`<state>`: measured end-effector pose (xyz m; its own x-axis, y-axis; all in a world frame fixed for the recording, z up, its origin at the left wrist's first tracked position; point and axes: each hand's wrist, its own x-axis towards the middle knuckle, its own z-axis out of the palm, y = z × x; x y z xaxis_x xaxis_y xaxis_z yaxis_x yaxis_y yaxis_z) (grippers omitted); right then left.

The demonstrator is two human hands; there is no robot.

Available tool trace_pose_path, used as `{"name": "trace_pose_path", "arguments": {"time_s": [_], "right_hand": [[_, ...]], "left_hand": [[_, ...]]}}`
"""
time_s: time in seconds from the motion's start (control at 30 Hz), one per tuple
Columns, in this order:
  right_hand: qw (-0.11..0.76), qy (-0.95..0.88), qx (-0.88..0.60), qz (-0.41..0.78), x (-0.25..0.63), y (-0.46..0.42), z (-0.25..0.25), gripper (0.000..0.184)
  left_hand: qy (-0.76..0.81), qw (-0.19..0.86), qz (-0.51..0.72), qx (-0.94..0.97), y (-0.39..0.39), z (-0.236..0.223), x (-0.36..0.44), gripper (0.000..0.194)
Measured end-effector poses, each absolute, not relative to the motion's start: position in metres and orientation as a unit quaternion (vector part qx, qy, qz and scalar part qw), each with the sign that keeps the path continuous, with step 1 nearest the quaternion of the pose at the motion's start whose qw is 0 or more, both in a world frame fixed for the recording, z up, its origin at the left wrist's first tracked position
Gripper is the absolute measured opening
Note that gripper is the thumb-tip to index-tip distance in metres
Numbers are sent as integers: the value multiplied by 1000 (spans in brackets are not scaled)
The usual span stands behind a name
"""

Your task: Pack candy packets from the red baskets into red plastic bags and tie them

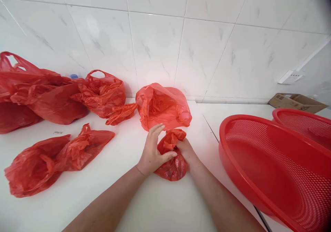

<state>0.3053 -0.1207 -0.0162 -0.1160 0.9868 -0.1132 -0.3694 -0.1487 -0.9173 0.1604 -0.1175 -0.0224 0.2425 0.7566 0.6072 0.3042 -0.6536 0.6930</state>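
Observation:
A small crumpled red plastic bag [172,163] lies on the white counter [103,187] in front of me. My left hand [152,151] rests on its left side, thumb pressed across the plastic and fingers stretched upward. My right hand [186,149] is on the bag's right side, its fingers tucked into the folds and mostly hidden. Just behind the hands sits a bigger, puffed-up red bag [162,106].
More red bags lie on the counter: a flattened one [51,159] at front left, two full ones [38,90] [103,92] at back left. Two red mesh baskets [271,166] [305,123] stand right. A cardboard box [297,102] sits by the tiled wall.

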Motion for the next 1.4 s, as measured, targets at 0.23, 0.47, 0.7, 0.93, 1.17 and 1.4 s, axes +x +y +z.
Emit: {"name": "trace_pose_path", "arguments": {"time_s": [0.23, 0.47, 0.7, 0.93, 1.17, 1.4], "right_hand": [[523, -358, -374, 677, 309, -120, -20, 12], [495, -335, -287, 748, 319, -121, -19, 66], [488, -401, -269, 727, 326, -117, -27, 43], [473, -439, -275, 713, 329, -117, -23, 46], [430, -484, -333, 685, 333, -121, -15, 70], [437, -558, -471, 525, 318, -123, -16, 38]], "left_hand": [[369, 163, 481, 778, -117, -17, 162, 12], [452, 320, 485, 677, -108, -22, 157, 21], [440, 444, 459, 631, -109, -19, 158, 13], [410, 547, 419, 598, -108, -22, 158, 11], [480, 457, 442, 605, -113, -20, 162, 18], [495, 398, 437, 636, -120, -16, 166, 18]]}}
